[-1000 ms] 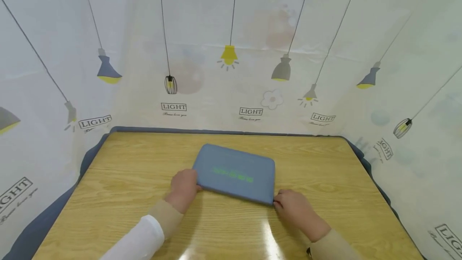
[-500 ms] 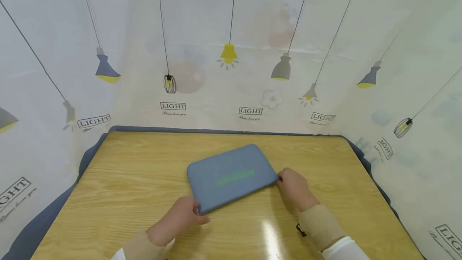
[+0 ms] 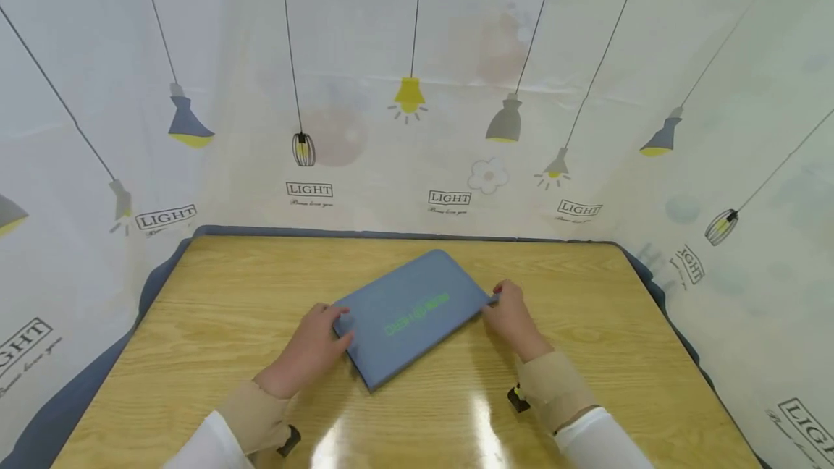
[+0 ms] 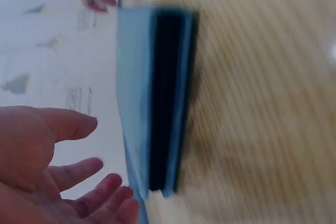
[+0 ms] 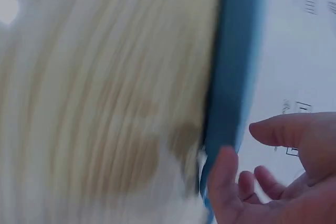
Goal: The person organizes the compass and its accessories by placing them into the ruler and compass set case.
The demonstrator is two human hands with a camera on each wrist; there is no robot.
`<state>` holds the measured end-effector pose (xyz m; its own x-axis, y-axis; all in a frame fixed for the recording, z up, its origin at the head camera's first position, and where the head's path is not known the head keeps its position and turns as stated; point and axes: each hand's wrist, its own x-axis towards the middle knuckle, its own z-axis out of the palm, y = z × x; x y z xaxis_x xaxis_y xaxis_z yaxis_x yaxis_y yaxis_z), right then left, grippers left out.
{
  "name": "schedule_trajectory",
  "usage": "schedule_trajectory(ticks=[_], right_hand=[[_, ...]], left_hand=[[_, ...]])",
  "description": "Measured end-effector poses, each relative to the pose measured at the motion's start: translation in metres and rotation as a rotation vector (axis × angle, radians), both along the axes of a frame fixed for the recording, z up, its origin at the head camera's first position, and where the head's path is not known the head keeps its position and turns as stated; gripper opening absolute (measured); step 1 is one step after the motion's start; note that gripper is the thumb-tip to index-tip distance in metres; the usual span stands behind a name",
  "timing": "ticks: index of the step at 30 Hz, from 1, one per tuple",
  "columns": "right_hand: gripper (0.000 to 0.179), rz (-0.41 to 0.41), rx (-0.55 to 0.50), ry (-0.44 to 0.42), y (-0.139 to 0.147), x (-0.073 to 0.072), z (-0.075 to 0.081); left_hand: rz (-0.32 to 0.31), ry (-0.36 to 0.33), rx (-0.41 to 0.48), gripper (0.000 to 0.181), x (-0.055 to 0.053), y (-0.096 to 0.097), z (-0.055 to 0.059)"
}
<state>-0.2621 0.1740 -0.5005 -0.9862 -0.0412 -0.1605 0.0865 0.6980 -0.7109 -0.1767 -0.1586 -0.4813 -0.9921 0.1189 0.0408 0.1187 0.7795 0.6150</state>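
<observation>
A flat blue case (image 3: 404, 310) with green lettering lies slantwise on the wooden table. In the left wrist view, the case's near side (image 4: 167, 98) shows a dark band between its two covers. My left hand (image 3: 314, 346) is at the case's left edge in the head view, its fingers spread over that side. Seen from the left wrist, the left hand (image 4: 58, 166) has thumb and fingers apart. My right hand (image 3: 511, 317) grips the right corner, where a bit of the case sticks out between thumb and fingers. From the right wrist, the right hand's fingers (image 5: 226, 177) meet the case's edge.
The wooden table (image 3: 228, 288) reaches back to a white curtain (image 3: 365, 100) printed with hanging lamps, which surrounds it on three sides. A dark blue border (image 3: 391, 235) runs along the table's back edge. Beige bands (image 3: 250, 415) cover both wrists.
The case has turned on the table, its right end now farther back and its left end nearer. The left hand has let go of the near left corner and moved up along the left edge.
</observation>
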Motion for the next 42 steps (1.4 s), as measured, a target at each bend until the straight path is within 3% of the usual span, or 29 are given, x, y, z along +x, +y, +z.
schedule_trajectory(ticks=[3, 5, 8, 11, 14, 16, 22, 28, 33, 36, 39, 42], right_hand=[[0.051, -0.093, -0.417, -0.212, -0.007, 0.013, 0.003], [0.057, -0.134, -0.606, -0.317, -0.011, 0.023, 0.005], [0.062, -0.126, -0.739, -0.377, -0.016, 0.037, 0.005], [0.065, -0.097, -0.774, -0.414, -0.024, 0.048, 0.005], [0.068, -0.099, -0.775, -0.439, -0.031, 0.052, 0.002], [0.069, -0.110, -0.764, -0.444, -0.035, 0.052, 0.001], [0.074, -0.113, -0.710, -0.379, -0.037, 0.043, 0.000], [0.070, -0.064, -0.442, -0.232, -0.039, 0.030, -0.002], [0.069, -0.059, -0.302, -0.180, -0.042, 0.022, -0.003], [0.068, -0.051, -0.267, -0.167, -0.043, 0.018, -0.004], [0.066, -0.054, -0.251, -0.174, -0.044, 0.015, -0.005], [0.063, -0.049, -0.216, -0.182, -0.044, 0.015, -0.004]], left_hand=[[0.018, 0.037, -0.040, 0.049, -0.015, -0.012, -0.006], [0.004, 0.036, -0.069, 0.049, -0.024, -0.017, -0.010], [-0.031, -0.011, -0.060, 0.048, -0.035, -0.021, -0.015], [-0.043, -0.043, -0.056, 0.046, -0.041, -0.019, -0.022], [-0.023, -0.048, -0.073, 0.045, -0.041, -0.016, -0.026], [-0.002, -0.048, -0.090, 0.043, -0.035, -0.013, -0.024], [-0.023, -0.116, -0.109, 0.022, -0.002, 0.003, -0.006], [-0.111, -0.231, -0.020, 0.017, 0.027, 0.027, -0.005], [-0.129, -0.205, 0.034, 0.016, 0.030, 0.031, -0.005], [-0.158, -0.226, 0.088, 0.018, 0.030, 0.033, -0.005], [-0.174, -0.224, 0.075, 0.018, 0.028, 0.037, -0.007], [-0.128, -0.178, 0.013, 0.015, 0.023, 0.043, -0.011]])
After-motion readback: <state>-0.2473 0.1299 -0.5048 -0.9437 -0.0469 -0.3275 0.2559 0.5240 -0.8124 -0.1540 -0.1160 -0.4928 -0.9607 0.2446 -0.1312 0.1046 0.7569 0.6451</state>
